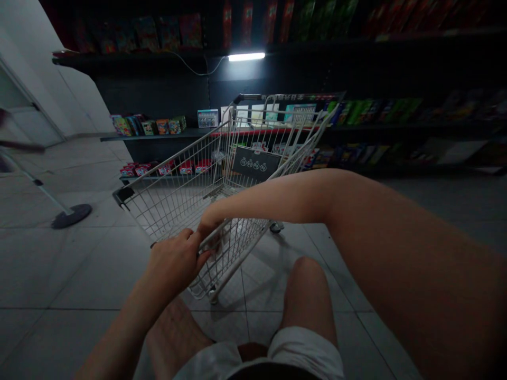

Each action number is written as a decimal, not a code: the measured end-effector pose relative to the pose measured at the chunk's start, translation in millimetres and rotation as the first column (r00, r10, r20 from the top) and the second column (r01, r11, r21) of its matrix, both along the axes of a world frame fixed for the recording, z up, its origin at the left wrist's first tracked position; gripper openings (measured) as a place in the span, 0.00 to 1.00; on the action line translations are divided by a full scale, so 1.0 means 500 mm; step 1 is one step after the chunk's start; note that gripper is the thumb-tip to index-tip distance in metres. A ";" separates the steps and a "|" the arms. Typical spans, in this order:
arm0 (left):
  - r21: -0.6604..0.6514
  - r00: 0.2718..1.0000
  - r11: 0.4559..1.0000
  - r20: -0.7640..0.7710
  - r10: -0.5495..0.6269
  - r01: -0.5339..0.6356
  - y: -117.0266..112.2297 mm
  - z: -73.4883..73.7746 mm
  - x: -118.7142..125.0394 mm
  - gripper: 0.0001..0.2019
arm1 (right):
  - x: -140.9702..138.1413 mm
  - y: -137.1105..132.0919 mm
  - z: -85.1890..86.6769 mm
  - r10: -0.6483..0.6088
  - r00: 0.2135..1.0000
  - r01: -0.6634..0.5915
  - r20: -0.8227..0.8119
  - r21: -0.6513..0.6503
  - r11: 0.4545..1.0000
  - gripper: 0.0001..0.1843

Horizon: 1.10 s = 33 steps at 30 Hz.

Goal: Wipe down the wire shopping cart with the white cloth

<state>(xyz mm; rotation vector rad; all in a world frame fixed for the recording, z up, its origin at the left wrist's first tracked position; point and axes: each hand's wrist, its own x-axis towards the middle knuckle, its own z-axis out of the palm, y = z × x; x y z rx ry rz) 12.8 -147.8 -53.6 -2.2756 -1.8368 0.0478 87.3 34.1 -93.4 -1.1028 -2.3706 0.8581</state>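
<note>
A wire shopping cart stands in front of me at an angle, its handle bar at the far side and its near end towards my knees. My left hand is closed over the near top rim, thumb on the outside. My right hand reaches across from the right and bends down over the same rim, beside my left hand. Its fingers show only partly through the wires and seem curled against the mesh. A dark panel with white round marks hangs at the cart's far end. No goods show in the basket.
Dark store shelves run behind the cart, holding boxes, bottles and packets. A lit tube lamp hangs under one shelf. On the left, a stand's round base rests on the tiled floor. My bare knees are close to the cart.
</note>
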 end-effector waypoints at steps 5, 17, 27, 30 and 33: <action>-0.061 0.999 0.998 -0.025 0.026 -0.027 0.006 -0.007 0.008 0.17 | 0.021 0.031 0.041 0.243 0.953 -0.205 0.183 -0.205 0.957 0.28; -0.112 0.993 0.991 -0.101 0.068 -0.079 0.025 -0.006 -0.023 0.23 | -0.026 0.073 0.051 0.272 0.896 -0.235 0.351 -0.146 0.961 0.18; -0.134 0.991 0.988 -0.122 0.058 -0.075 0.044 0.001 -0.039 0.24 | -0.027 0.132 0.005 0.092 0.987 -0.134 0.135 0.350 0.927 0.22; -0.135 0.992 0.989 -0.123 0.037 -0.054 0.051 0.000 -0.052 0.24 | -0.017 0.158 0.021 0.120 0.976 -0.173 0.182 0.311 0.935 0.21; -0.140 0.992 0.988 -0.121 0.040 -0.057 0.057 0.001 -0.060 0.23 | -0.007 0.145 0.004 0.186 0.960 -0.237 0.211 0.249 0.939 0.21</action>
